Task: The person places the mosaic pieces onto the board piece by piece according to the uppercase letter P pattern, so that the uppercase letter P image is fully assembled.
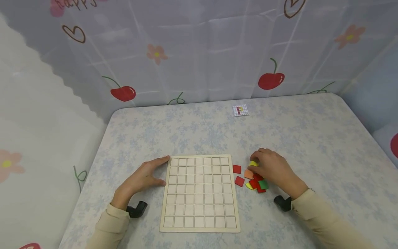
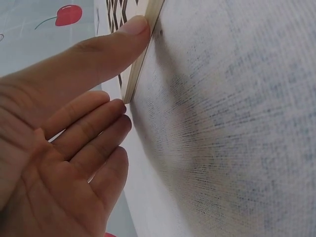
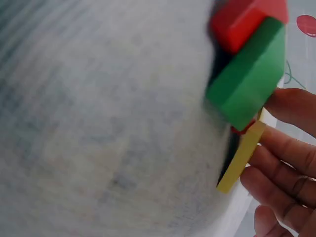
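Observation:
A pale wooden grid board (image 1: 200, 193) lies flat at the front middle of the table. Against its left edge rests my left hand (image 1: 141, 180), fingers extended, with the thumb (image 2: 133, 29) touching the rim in the left wrist view. To the board's right, my right hand (image 1: 275, 169) pinches a yellow piece (image 1: 253, 163) between thumb and fingers at the top of a small pile. That pile holds an orange tile (image 1: 248, 174), a green tile (image 1: 263, 184), several red tiles (image 1: 253, 184) and another yellow piece (image 1: 249, 186) with a curved edge. The right wrist view shows the green tile (image 3: 249, 74) leaning over red.
Two red tiles, an upper one (image 1: 237, 169) and a lower one (image 1: 239, 181), lie between board and pile. Farther back is a small card (image 1: 240, 110) with a coloured grid pattern. A patterned cloth covers the table (image 1: 149, 131); a printed curtain (image 1: 199, 52) hangs behind.

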The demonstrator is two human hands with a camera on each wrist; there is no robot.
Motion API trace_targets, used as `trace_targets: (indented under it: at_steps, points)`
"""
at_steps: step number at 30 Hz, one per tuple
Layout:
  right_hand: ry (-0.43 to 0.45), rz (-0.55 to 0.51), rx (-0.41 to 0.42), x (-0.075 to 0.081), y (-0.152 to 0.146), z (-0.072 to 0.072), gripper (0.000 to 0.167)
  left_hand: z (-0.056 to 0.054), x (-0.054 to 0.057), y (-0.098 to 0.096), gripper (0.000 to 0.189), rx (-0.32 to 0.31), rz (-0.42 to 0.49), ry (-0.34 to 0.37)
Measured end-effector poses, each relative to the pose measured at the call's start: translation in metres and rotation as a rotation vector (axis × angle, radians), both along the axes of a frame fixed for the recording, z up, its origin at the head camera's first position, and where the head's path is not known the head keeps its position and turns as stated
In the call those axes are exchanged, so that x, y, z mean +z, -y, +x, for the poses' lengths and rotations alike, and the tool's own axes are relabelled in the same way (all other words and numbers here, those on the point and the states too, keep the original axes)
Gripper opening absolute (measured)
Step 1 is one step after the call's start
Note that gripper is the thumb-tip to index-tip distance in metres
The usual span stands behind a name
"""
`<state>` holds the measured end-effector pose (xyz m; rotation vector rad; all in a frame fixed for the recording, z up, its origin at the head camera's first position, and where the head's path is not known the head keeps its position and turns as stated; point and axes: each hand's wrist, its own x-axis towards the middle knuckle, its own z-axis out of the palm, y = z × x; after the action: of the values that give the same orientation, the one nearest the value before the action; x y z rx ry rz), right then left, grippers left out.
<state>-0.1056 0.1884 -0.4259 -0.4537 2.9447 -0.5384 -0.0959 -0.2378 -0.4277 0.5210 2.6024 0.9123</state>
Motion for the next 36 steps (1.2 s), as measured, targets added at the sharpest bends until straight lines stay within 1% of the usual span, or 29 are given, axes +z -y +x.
trace_targets:
  at_steps: [3, 5, 7, 9, 12, 15, 19, 25, 30, 36]
  points:
    - [0.010, -0.021, 0.024, -0.001, -0.001, -0.001, 0.026, 0.001, 0.000, 0.000, 0.088, 0.004, 0.006, 0.004]
    - [0.005, -0.031, 0.036, 0.000, -0.002, -0.001, 0.028, 0.001, 0.000, -0.001, 0.088, 0.003, 0.004, 0.000]
    - [-0.003, -0.028, 0.024, 0.000, -0.003, -0.001, 0.033, 0.001, 0.001, -0.001, 0.088, 0.002, -0.001, -0.008]
    - [0.005, -0.025, -0.007, 0.001, -0.002, -0.001, 0.036, 0.001, 0.000, -0.001, 0.088, 0.003, -0.007, -0.014]
    - [0.043, -0.040, -0.049, 0.001, 0.000, -0.001, 0.036, 0.001, 0.001, -0.001, 0.088, 0.006, -0.009, -0.011]
    - [0.084, -0.069, -0.053, 0.001, 0.002, -0.002, 0.029, 0.002, 0.001, -0.001, 0.088, 0.013, -0.011, -0.004]
    - [0.084, -0.078, -0.052, 0.002, 0.003, -0.002, 0.030, 0.002, 0.001, -0.002, 0.089, 0.011, -0.014, -0.009]
    - [0.099, -0.066, -0.075, 0.000, 0.004, -0.004, 0.029, -0.001, 0.002, -0.004, 0.088, -0.005, -0.011, -0.017]
    - [0.081, -0.130, -0.045, 0.000, 0.010, -0.005, 0.028, -0.003, 0.004, -0.008, 0.088, -0.021, -0.045, -0.037]
    - [0.056, -0.228, 0.027, 0.006, 0.033, -0.003, 0.026, -0.001, 0.007, -0.011, 0.087, -0.004, -0.057, -0.017]
